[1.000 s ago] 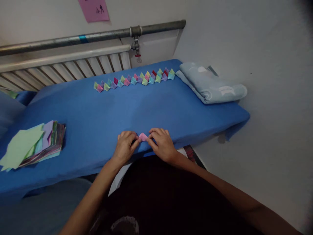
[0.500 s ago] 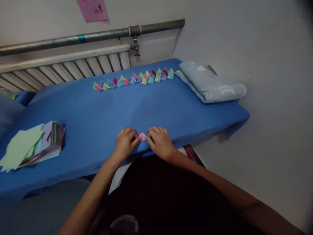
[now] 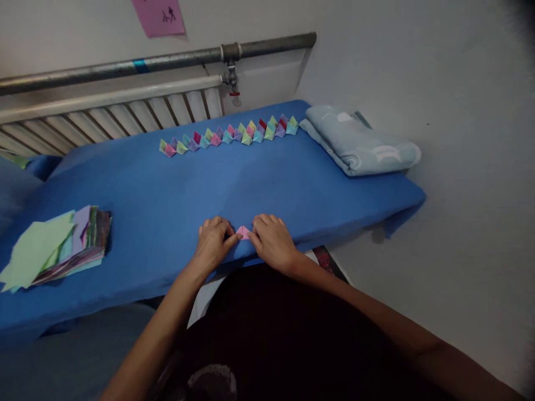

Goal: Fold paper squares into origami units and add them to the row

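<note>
Between my two hands, at the front edge of the blue-covered surface (image 3: 167, 195), is a small pink folded paper (image 3: 243, 232) with a peaked top. My left hand (image 3: 214, 240) pinches its left corner between thumb and fingers. Its right corner is held the same way by my right hand (image 3: 272, 239). Farther back, two staggered rows of colourful folded paper pieces (image 3: 215, 139) stand in a long line. The fingertips partly hide the corners of the pink paper.
At the left lies a stack of coloured paper sheets (image 3: 42, 245). A folded light-blue blanket (image 3: 363, 145) rests at the right end by the wall. Behind the surface are a white radiator (image 3: 146, 114) and a metal pipe (image 3: 179, 59) with a valve. A pink note (image 3: 159, 16) hangs above.
Almost nothing differs. The pink paper and the fingers around it have shifted very slightly; both hands keep their hold at the same spot.
</note>
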Demonstrator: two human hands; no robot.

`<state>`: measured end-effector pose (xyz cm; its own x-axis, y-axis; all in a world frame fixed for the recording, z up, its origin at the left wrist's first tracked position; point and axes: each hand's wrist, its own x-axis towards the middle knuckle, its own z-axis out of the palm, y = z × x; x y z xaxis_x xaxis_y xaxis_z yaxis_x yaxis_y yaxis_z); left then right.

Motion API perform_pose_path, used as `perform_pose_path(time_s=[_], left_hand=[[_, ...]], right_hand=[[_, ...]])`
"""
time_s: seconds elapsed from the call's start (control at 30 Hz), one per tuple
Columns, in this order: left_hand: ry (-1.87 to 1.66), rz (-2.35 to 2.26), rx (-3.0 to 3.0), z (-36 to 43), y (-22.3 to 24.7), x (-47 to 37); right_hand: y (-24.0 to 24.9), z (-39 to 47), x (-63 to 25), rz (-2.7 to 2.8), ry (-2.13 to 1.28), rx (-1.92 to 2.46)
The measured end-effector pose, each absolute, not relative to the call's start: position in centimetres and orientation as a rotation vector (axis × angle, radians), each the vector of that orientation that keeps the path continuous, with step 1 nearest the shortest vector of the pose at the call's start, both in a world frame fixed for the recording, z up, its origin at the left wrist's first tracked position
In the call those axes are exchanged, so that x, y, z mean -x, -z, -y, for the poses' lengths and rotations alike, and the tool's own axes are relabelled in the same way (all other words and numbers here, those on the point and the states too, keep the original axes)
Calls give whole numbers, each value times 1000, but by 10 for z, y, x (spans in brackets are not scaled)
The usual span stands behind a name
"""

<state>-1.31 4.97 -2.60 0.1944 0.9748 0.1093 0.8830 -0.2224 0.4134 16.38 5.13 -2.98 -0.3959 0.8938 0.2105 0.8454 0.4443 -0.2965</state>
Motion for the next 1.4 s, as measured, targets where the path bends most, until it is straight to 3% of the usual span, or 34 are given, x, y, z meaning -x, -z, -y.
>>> perform_pose_path(time_s=[0.47, 0.73, 0.97, 1.4], left_hand=[[-849, -1344, -2852, -37, 41, 10], [-580, -1426, -2989, -19, 36, 7], [-557, -1409, -2966, -26, 34, 8], [-343, -951, -2846, -78, 13, 26]], right_hand=[[28, -54, -164, 2351, -221, 1483], [32, -53, -170, 2275, -265, 1463], [34, -52, -185, 2256, -292, 1428], [38, -58, -204, 2050, -437, 1462]])
